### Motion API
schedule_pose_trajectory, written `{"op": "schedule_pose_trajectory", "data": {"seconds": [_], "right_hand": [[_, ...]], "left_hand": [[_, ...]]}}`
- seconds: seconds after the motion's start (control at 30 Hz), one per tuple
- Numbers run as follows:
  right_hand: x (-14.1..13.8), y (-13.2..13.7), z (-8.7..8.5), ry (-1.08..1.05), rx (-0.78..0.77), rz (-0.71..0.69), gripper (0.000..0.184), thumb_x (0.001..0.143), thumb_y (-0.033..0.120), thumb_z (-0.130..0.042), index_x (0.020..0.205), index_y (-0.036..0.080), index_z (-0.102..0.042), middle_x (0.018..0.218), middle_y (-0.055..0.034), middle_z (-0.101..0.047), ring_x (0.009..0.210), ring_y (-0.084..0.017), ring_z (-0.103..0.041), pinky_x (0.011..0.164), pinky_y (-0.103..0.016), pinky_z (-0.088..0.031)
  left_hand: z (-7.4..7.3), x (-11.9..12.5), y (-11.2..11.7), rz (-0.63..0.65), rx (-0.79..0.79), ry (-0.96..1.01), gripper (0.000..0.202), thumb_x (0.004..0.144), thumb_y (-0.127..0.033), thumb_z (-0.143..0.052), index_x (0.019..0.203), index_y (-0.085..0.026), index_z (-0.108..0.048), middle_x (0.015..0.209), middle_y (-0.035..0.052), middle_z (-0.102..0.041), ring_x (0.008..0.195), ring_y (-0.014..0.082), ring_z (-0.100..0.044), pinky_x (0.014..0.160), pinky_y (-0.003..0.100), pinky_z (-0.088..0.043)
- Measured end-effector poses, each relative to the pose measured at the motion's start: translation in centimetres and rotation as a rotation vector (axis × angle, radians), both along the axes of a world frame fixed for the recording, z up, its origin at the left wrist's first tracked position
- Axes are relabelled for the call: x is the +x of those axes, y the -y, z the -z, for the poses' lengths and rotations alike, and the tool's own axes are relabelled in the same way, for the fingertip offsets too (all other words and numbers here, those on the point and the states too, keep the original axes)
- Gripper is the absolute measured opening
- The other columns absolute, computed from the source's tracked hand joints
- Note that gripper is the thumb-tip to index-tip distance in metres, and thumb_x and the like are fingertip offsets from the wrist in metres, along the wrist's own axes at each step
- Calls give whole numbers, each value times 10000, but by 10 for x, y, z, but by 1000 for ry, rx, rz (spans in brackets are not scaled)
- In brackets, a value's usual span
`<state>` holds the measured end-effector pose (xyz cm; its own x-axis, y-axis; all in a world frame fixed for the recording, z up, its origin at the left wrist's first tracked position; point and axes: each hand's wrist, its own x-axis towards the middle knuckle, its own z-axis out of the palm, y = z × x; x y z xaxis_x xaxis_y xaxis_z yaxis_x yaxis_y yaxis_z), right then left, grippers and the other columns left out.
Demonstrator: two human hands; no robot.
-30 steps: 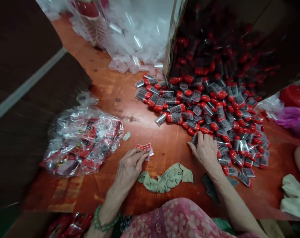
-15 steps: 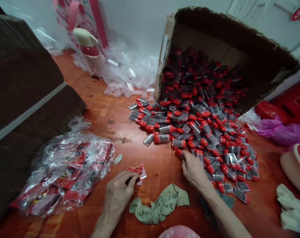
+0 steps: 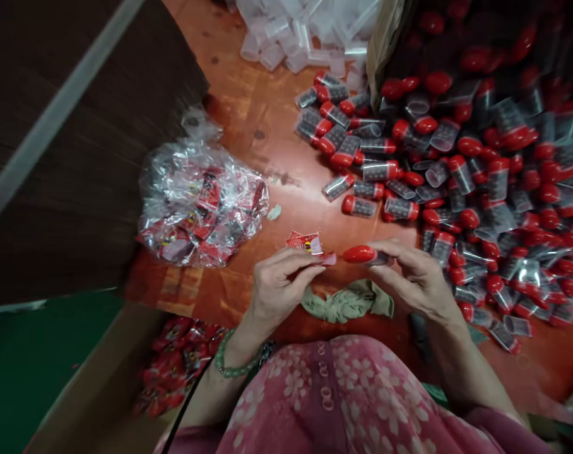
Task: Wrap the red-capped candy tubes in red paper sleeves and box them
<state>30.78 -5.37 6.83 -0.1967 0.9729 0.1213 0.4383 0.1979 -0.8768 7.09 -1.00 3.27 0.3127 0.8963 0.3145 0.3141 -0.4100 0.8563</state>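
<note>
My left hand point(image 3: 286, 280) pinches a small red and pink printed card point(image 3: 329, 259) between thumb and fingertips. Another red printed card point(image 3: 303, 241) lies on the table just beyond those fingers. In my right hand point(image 3: 412, 277) is a small clear plastic tube with a rounded red end point(image 3: 361, 254), held sideways with the red end pointing left. The card and the tube face each other, a small gap apart. A crumpled green cloth point(image 3: 346, 302) lies below both hands. Many similar red-ended tubes point(image 3: 400, 209) are heaped to the right.
A clear plastic bag point(image 3: 204, 208) of red printed pieces lies left on the wooden table point(image 3: 286, 151). Clear empty tubes point(image 3: 286, 38) are piled at the back beside a cardboard box point(image 3: 383, 50). Below the table's edge are more red packets point(image 3: 177, 366). A dark carton point(image 3: 97, 126) stands left.
The view has tilted down. My right hand has brought a red-ended tube from the heap toward my left hand. My left hand has lifted a card, leaving another on the table.
</note>
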Motion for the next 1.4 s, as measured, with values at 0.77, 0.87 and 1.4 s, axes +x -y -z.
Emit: {"op": "schedule_pose_trajectory", "data": {"seconds": [0.77, 0.87, 1.4], "right_hand": [[-5, -18, -17, 643, -232, -572, 304, 1013, 271, -439, 1234, 230, -642, 915, -76, -647, 845, -218, -623, 764, -343, -475], [-6, -23, -12, 574, -299, -583, 345, 1022, 300, -418, 1299, 236, -613, 993, -88, -673, 872, -223, -660, 774, -350, -493], [-7, -24, -10, 337, -355, -540, 350, 1017, 306, -434, 1297, 209, -621, 1061, -91, -710, 923, -203, -683, 816, -335, -522]], "left_hand": [[19, 4, 22, 206, 17, -51, 102, 870, -214, -685, 885, -138, -752, 795, 71, -756, 712, 136, -702, 688, 236, -578], [23, 1, 21, 190, -87, 15, 119, 867, -235, -692, 904, -150, -767, 850, 78, -781, 734, 139, -729, 715, 235, -594], [28, -8, 16, 219, -221, 90, 115, 836, -244, -726, 880, -159, -790, 827, 69, -796, 686, 142, -750, 675, 205, -606]]}}
